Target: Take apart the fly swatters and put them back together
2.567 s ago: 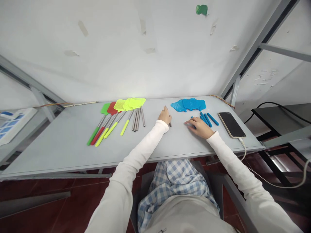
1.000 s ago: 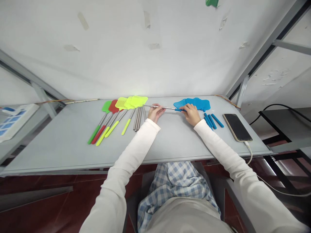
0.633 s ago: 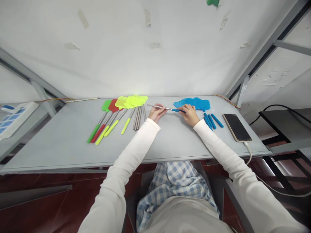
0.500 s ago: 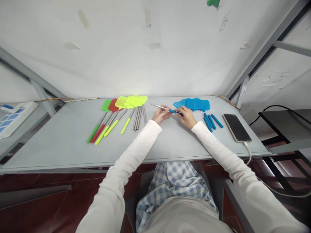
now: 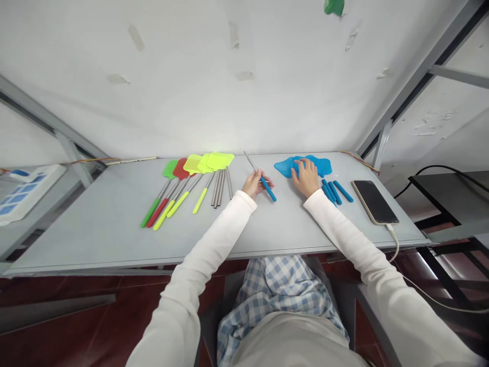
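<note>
My left hand [image 5: 256, 185] is closed round a fly swatter handle, a thin metal rod [image 5: 250, 161] with a blue grip [image 5: 269, 190]. Its bare rod tip slants up toward the wall, and the blue end points down to the right. My right hand [image 5: 306, 177] lies over a pile of blue mesh fly swatter heads [image 5: 284, 166], fingers apart and touching the top ones; the fingertips partly cover them. Just right of that hand lie several loose blue grips [image 5: 343, 191], partly hidden by my sleeve.
Left on the grey table [image 5: 107, 224] lie a green swatter [image 5: 169, 169], a red swatter [image 5: 180, 168] and several yellow swatters [image 5: 220, 160], beside loose metal rods [image 5: 218, 188]. A phone [image 5: 374, 202] with a charging cable [image 5: 393, 234] sits at the right edge. A white wall stands behind.
My right hand has let go of the blue grip and moved right onto the blue swatter heads. The handle in my left hand has turned from nearly level to a steeper slant.
</note>
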`<state>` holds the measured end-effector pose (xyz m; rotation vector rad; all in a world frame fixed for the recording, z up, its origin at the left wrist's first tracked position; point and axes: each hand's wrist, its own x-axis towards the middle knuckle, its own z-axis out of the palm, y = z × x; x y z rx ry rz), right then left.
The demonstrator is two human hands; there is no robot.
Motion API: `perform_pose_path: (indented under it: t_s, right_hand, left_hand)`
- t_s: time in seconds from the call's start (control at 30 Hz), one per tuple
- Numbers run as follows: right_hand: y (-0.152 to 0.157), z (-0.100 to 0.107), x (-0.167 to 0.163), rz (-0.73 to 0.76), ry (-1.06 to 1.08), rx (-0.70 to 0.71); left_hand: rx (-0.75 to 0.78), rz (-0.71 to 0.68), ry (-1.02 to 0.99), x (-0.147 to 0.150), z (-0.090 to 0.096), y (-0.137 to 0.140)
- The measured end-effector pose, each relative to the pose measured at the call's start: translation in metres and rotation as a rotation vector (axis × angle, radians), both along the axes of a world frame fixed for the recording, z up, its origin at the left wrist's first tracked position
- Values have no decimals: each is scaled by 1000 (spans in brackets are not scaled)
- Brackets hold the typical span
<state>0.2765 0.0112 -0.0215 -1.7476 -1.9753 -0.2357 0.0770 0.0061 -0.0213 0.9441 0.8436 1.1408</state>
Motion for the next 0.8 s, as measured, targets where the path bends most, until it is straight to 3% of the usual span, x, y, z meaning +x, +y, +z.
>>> perform_pose_path:
  t_s: [0.13,0.27,0.37,0.6,0.8]
  right_hand:
    - [8,-8,15,-167,-111,-128]
    - [8,-9,21,-150,-144,-184]
    - [7,-11,23,-146,-139,-146]
    - [11,-16,24,-67,-22,80]
    - [13,16,35,-124,318,285]
  left_hand:
    - [12,-8,-35,0,6,-2]
    - [32,-18,30,1,11,-4]
    - [148,10,149,2,11,-10]
    - [673,178,921,-6,2,-21]
    - [764,215,1348,-10,1,-11]
